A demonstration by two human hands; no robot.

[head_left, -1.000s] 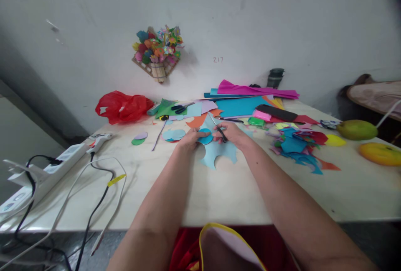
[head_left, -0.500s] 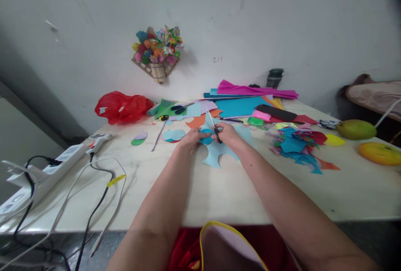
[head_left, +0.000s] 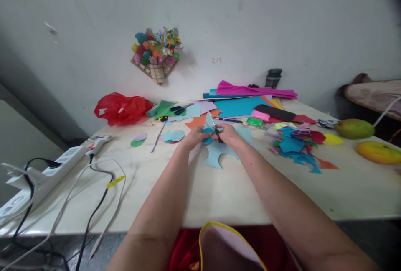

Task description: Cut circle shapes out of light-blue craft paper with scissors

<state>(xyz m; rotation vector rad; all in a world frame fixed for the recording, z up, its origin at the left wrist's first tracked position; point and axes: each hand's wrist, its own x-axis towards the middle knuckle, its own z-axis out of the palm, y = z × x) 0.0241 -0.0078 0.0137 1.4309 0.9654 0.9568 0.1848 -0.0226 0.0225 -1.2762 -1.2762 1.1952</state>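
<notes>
My left hand [head_left: 195, 137] pinches a blue paper circle [head_left: 207, 131] that lies against a light blue sheet. Black-handled scissors [head_left: 218, 135] are gripped in my right hand [head_left: 228, 134], their blades pointing up and away at the edge of the paper. Below my hands hangs the light blue sheet [head_left: 213, 156] with curved cut-outs along its edge. Left of my hands lies a small pile of light blue circles [head_left: 174, 136]. Farther left, a lilac circle [head_left: 140, 136] overlaps a green one [head_left: 137, 143].
A red plastic bag [head_left: 120, 108], spare scissors [head_left: 179, 109] and coloured sheets [head_left: 241, 107] line the back. Paper scraps [head_left: 293, 143] and two mangoes [head_left: 354, 129] are at right. A power strip [head_left: 59, 170] with cables occupies the left side.
The scissor blades look less visible above the paper now, and the blue circle is tilted slightly differently between my hands. My hands have hardly moved.
</notes>
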